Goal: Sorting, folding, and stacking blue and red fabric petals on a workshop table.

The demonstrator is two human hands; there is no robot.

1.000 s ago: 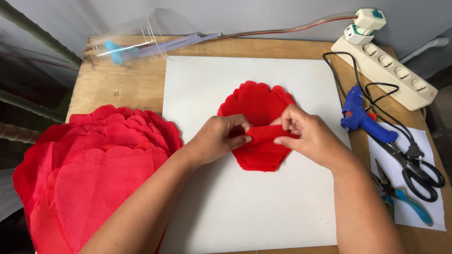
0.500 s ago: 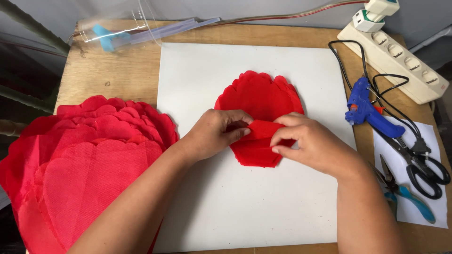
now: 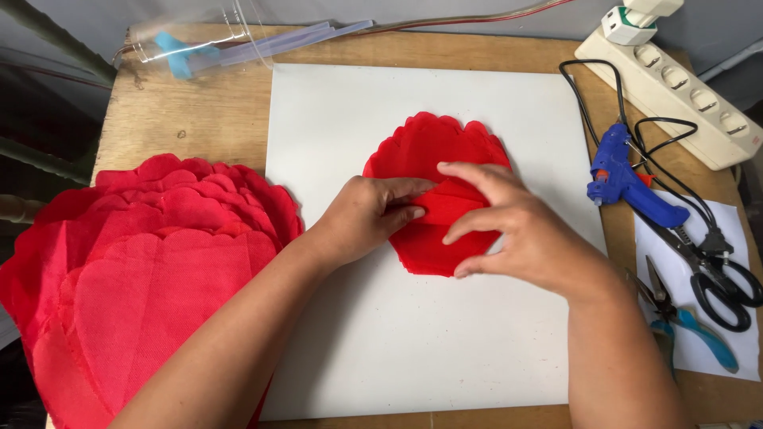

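Two forearms come up from the bottom edge, elbows cut off. Big stack of red petals (image 3: 151, 278) at near left, running off the left and bottom edges, so how many there are is hard to count. Left hand (image 3: 366, 216) rests on a single red petal (image 3: 433, 171) near the middle of the white board (image 3: 397, 334); its fingers pinch a fold at the petal's middle, thumb tucked under and hard to see. Right hand (image 3: 509, 226) lies flat over the same fold, fingers spread a little and pressing down, hiding the petal's right lower part. Near right: pliers (image 3: 683, 318) with blue handles and black scissors (image 3: 719, 278) on a white sheet (image 3: 687, 230), part of the scissors cut by the frame. Further back, blue glue gun (image 3: 628, 187) just beside the board, black cord looping away. Far right, white power strip (image 3: 675, 87) with a plug, top cut off. Far left, clear plastic bag (image 3: 199, 40) with glue sticks, contents blurry. All on a wooden table (image 3: 199, 119).
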